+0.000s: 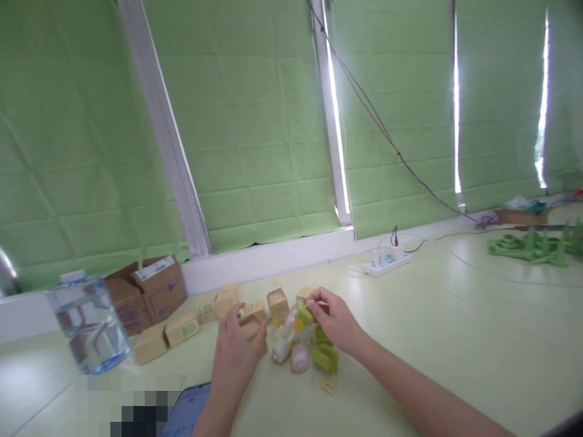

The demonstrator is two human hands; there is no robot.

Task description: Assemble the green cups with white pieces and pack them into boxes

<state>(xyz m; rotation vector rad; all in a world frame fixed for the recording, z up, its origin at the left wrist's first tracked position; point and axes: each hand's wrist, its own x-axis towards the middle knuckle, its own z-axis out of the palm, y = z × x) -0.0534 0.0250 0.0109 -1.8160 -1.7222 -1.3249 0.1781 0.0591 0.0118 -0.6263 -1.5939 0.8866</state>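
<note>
My left hand (237,352) is curled round a small tan box (250,328), thumb on its right side. Between the thumb and fingertips of my right hand (334,318) is a green plastic piece (303,313), held above a cluster of small parts. Under and beside it sit clear plastic pieces with yellow round parts (298,325). Nearer to me lie two pale pinkish rounded pieces (299,358). More green plastic pieces (325,357) rest below my right hand, and a small yellow loop (328,386) lies in front of them.
Several small tan boxes (182,328) stand left and behind my hands. A large water bottle (88,325) and an open cardboard carton (159,288) are at the left. A phone (189,406) lies near my left forearm. Farther back are a power strip (387,263) and green plastic parts (528,246).
</note>
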